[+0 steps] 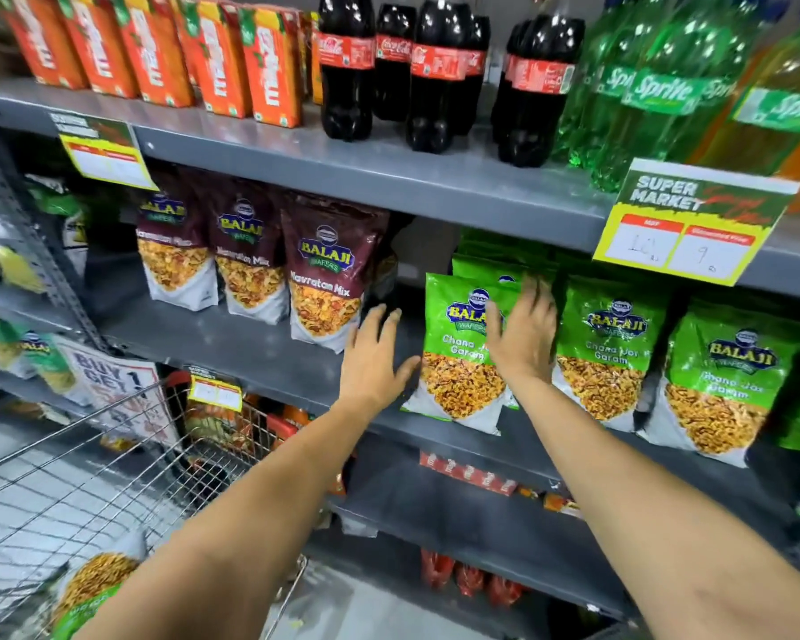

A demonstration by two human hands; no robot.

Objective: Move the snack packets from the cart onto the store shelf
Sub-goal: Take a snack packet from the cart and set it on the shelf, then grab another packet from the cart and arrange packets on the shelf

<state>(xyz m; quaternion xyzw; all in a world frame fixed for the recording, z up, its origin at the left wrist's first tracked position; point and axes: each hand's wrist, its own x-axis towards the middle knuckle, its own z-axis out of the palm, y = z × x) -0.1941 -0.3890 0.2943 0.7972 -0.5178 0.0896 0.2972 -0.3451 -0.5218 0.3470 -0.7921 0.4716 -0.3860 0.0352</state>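
A green Balaji snack packet point(458, 362) stands upright on the grey middle shelf point(259, 353), at the left end of a row of like green packets point(610, 353). My right hand point(520, 337) lies flat against its front, fingers spread. My left hand point(375, 358) hovers open just left of the packet, its thumb close to the packet's lower left edge. Three maroon Balaji packets point(324, 279) stand further left on the same shelf. In the wire cart point(112, 464) at lower left lies another green packet point(93, 588), partly hidden by my left forearm.
Orange juice cartons point(222, 57), cola bottles point(435, 71) and green Sprite bottles point(656, 85) fill the top shelf. A yellow price card point(684, 224) hangs from its edge. A gap of bare shelf lies between the maroon and green packets. Lower shelves hold small red items point(467, 478).
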